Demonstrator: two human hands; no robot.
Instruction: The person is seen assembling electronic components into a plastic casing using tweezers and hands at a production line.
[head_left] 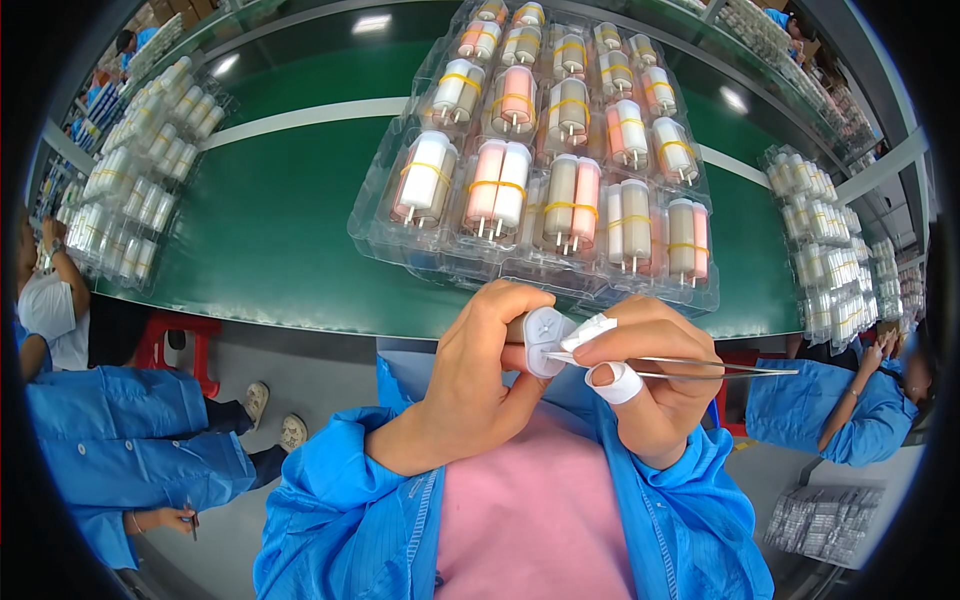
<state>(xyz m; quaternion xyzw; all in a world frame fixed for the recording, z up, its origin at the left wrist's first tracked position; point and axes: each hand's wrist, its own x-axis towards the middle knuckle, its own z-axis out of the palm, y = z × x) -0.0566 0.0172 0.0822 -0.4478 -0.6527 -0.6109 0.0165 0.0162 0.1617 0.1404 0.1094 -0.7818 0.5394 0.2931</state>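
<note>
My left hand grips a bundle of small plastic cylinders, its pale round end caps facing me. My right hand has metal tweezers pinched between thumb and fingers, with white wrapping on the thumb and a fingertip. The tweezer tips meet the face of one end cap; whether they hold anything there is too small to tell. Just beyond both hands stands a clear plastic tray, filled with white, pink and grey cylinders bundled by yellow bands, thin pins sticking out of their near ends.
The tray rests on a green table with a white stripe. More stacked trays of cylinders stand at the left and right. Co-workers in blue smocks sit at left and right, near a red stool.
</note>
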